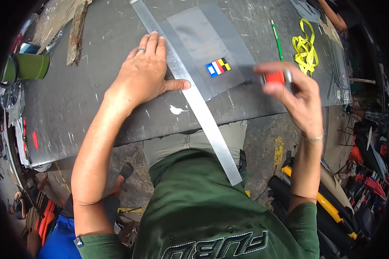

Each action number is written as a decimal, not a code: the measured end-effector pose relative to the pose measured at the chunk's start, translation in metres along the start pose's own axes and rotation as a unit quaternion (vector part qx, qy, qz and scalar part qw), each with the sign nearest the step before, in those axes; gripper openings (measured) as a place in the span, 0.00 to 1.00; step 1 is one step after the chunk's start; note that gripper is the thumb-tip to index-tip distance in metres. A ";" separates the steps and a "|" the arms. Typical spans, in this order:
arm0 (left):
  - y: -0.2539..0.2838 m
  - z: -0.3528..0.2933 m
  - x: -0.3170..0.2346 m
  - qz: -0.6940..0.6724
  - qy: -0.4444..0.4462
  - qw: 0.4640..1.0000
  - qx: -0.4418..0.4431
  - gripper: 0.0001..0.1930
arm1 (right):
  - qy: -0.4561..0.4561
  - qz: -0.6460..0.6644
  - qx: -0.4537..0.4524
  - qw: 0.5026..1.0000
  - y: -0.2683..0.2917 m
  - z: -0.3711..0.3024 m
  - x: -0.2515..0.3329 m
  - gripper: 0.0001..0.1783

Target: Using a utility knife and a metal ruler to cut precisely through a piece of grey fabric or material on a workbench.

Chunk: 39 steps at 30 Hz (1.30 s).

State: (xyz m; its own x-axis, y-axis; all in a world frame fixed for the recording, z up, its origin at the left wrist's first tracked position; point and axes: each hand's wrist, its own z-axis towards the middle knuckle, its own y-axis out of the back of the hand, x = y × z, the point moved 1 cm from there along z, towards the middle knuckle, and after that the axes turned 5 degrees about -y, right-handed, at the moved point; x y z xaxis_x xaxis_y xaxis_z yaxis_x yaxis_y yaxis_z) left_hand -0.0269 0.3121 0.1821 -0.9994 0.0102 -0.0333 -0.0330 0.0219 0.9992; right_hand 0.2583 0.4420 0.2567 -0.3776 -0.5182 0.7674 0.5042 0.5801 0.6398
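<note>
My left hand (145, 73) lies flat, palm down, fingers together and pointing away from me, thumb stretched out to the right. It grips nothing; it presses on the dark worktable (73, 103) with the fingertips and thumb tip touching the left edge of the long metal ruler (194, 99). A ring sits on one finger. The forearm runs back toward me from the lower left, elbow bent low.

The ruler runs on a slant from the far edge of the table, past my thumb, and overhangs the near edge above my lap. Just right of it, touching or tucked under its edge, lies a grey sheet (212, 39), flat on the table. A small patch of blue, white, red, yellow and black (218, 67) sits on that sheet, between my two hands.

My right hand (294, 93) is raised off the table, to the right of the sheet, blurred. Thumb and fingers are closed around a small red object with a metal part (275, 77); what it is I cannot tell. The wrist carries a thin bracelet; forearm rises from the lower right.

Beyond: a green pencil (277, 39), a yellow tape measure (305, 48) heaped, a green cup (28, 66) far left.
</note>
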 end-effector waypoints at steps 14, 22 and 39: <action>-0.004 0.004 0.007 -0.006 0.012 1.000 0.002 0.66 | 0.067 0.344 -0.010 0.936 -0.127 0.142 0.005 0.24; -0.009 0.000 0.008 -0.015 0.004 1.000 -0.015 0.66 | -0.122 0.452 0.043 0.883 -0.151 0.140 0.000 0.25; -0.006 0.001 0.004 0.018 0.021 1.000 0.003 0.66 | -0.114 0.509 0.040 0.852 -0.162 0.142 -0.007 0.30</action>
State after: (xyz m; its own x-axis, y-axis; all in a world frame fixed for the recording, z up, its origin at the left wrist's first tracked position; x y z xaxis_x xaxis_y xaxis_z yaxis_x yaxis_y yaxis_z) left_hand -0.0308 0.3128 0.1763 -0.9995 -0.0304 0.0036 0.0027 0.0282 0.9996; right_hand 0.0688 0.4409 0.1535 0.0771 0.4092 0.9092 0.6102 0.7018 -0.3676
